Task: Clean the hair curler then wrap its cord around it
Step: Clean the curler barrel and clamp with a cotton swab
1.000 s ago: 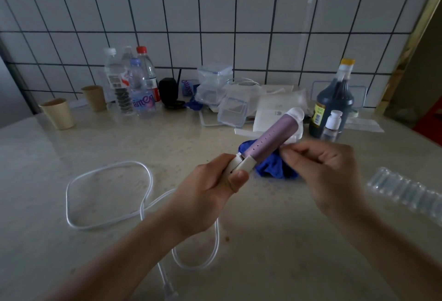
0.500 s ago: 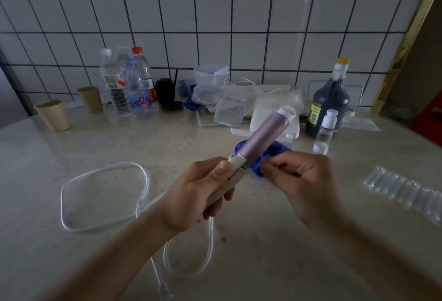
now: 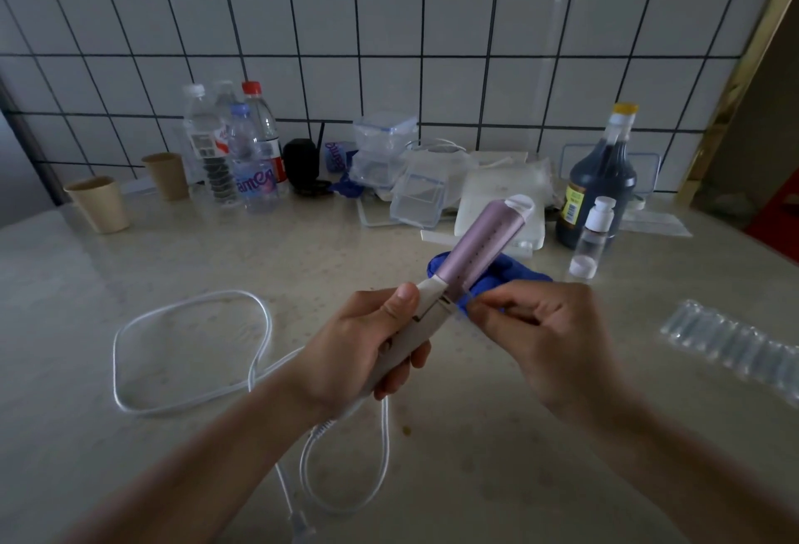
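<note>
— Where is the mauve, white-handled hair curler point(image 3: 471, 249)?
— Lifted over the middle of the pale speckled stone table point(image 3: 216, 258), with its white-capped tip slanting up toward the far right corner.
— Who has it?
— The left hand point(image 3: 359, 349) grips the white handle, fingers wrapped underneath and thumb laid flat on top.
— And the right hand point(image 3: 540, 327)?
— Its fingers are curled, pinching a crumpled blue cloth point(image 3: 514, 277) against the barrel's base, just beside the left thumb.
— The cord?
— The thin white cord point(image 3: 225, 292) runs from the handle's end and lies in loose loops on the table, toward the near left corner, unwrapped.
</note>
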A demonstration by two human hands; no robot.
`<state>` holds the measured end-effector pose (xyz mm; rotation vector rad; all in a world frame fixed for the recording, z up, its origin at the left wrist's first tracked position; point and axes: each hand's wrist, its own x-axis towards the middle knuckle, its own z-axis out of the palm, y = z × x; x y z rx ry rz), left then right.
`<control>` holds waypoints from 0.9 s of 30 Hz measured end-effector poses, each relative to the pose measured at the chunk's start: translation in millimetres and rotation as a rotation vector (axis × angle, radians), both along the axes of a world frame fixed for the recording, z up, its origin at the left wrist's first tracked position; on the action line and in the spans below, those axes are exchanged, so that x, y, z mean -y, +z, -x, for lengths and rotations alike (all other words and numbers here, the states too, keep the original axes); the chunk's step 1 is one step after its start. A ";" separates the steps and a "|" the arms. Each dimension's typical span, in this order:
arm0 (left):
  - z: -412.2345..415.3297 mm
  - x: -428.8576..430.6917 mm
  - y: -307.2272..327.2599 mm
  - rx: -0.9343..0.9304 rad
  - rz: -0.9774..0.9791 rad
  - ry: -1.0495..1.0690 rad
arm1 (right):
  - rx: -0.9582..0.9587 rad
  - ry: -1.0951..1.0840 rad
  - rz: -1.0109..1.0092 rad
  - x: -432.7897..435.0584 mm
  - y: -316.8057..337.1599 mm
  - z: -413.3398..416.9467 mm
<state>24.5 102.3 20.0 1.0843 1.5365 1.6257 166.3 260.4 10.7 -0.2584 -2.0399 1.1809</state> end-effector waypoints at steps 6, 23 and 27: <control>0.1 -0.6 0.8 -0.024 0.014 0.004 | 0.060 0.059 0.003 7.8 -5.5 -2.0; -0.7 1.0 4.9 0.071 0.044 0.018 | 0.058 -0.003 -0.031 0.3 -0.7 -0.5; -0.3 1.8 7.1 0.146 0.067 -0.025 | -0.017 -0.133 -0.067 -23.6 20.1 -5.7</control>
